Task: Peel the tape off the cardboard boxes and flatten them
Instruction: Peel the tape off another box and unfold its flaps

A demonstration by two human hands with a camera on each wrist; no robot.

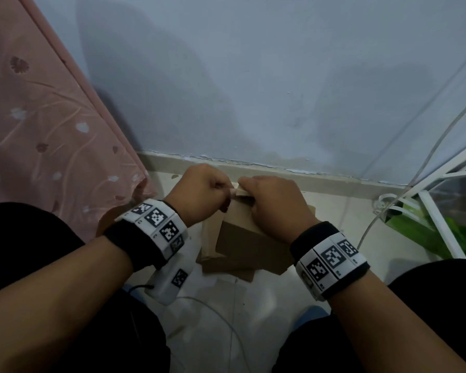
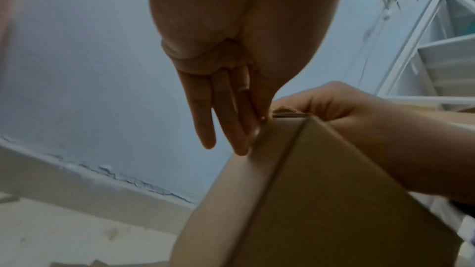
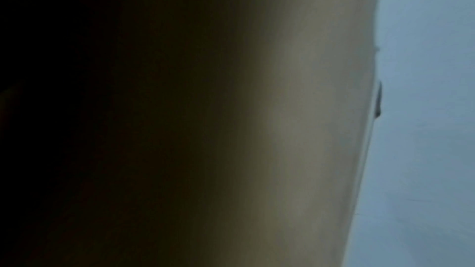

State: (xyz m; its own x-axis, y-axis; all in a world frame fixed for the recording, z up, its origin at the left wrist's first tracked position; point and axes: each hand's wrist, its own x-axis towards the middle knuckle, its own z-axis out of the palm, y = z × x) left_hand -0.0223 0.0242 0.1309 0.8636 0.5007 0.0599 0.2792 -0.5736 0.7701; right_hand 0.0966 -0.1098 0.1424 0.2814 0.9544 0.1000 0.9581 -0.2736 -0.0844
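A brown cardboard box (image 1: 248,240) is held upright between both hands above the floor. My right hand (image 1: 275,205) grips its top edge from above, fingers curled over the far side; the left wrist view shows the right hand (image 2: 347,113) wrapped over the box (image 2: 321,200). My left hand (image 1: 202,195) is at the box's top left corner and pinches a pale strip of tape (image 1: 233,193) there. From the left wrist, the left hand's (image 2: 231,88) other fingers lie straight against the box's side. Blurred cardboard (image 3: 282,129) fills the right wrist view and hides the right fingers.
A pile of flattened cardboard (image 1: 226,267) lies on the tiled floor under the box. A pink curtain (image 1: 51,130) hangs at the left and a blue wall (image 1: 253,76) stands close ahead. A white rack (image 1: 441,211) with green plastic (image 1: 420,232) is at the right. A thin cable (image 1: 221,313) crosses the floor.
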